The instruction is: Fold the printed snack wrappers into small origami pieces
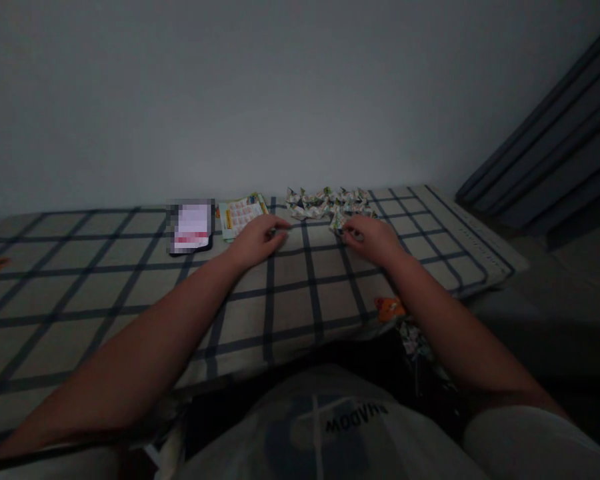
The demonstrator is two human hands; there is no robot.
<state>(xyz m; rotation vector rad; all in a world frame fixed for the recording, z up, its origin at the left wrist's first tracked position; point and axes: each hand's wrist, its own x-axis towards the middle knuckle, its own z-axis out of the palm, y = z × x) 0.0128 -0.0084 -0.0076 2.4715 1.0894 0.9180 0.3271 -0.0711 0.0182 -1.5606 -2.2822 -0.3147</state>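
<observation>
My left hand (260,239) is over the checked cloth beside a stack of printed paper leaflets (243,212), its thumb and fingers apart with nothing clearly between them. On the right, my right hand (374,239) has its fingertips closed on a folded paper piece (338,221) printed in white and green. Just behind that piece lie several similar folded paper shapes (305,203) with pointed tips, set out in rough rows. The dim light leaves their exact form hard to make out.
A phone or tablet with a lit, blurred screen (193,225) lies left of the leaflets. The table's checked cloth (145,267) reaches a plain wall (280,100). At the right hangs a dark curtain (555,127). Near my right forearm is an orange figure (390,307) on the cloth.
</observation>
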